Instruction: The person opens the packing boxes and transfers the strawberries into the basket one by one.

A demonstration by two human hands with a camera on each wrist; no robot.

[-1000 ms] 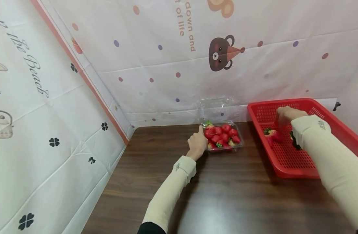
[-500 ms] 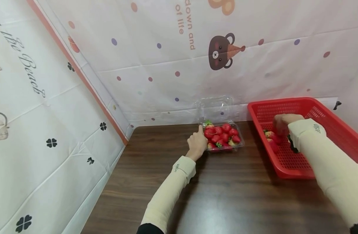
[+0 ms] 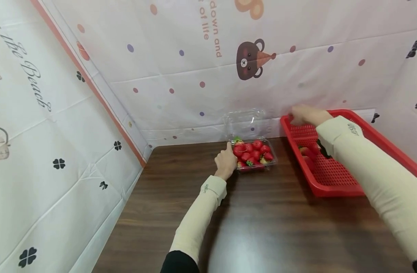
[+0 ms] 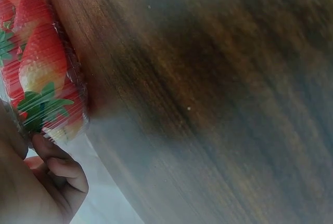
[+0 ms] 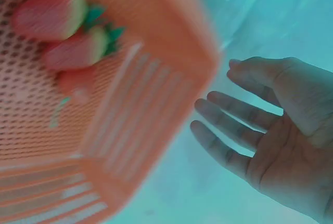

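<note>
A clear plastic punnet (image 3: 274,162) full of red strawberries (image 3: 254,152) stands at the back of the table, its lid (image 3: 244,120) raised. My left hand (image 3: 225,162) holds the punnet by its left side, fingers (image 4: 67,169) curled at the edge. Over the far left corner of a red plastic basket (image 3: 338,190) is my right hand (image 3: 305,114). In the right wrist view its fingers (image 5: 223,143) are spread and loosely extended just outside the basket rim, with nothing in them. Several strawberries (image 5: 49,16) lie inside the basket along its left side.
The brown wooden table (image 3: 181,197) extends in front of the punnet and basket. A white printed sheet (image 3: 181,102) hangs right behind the punnet, and another (image 3: 75,182) borders the table on the left.
My right hand has risen from inside the basket and moved left and away to its far corner, with no strawberry in it. My left hand stays at the punnet. The head view has shifted slightly.
</note>
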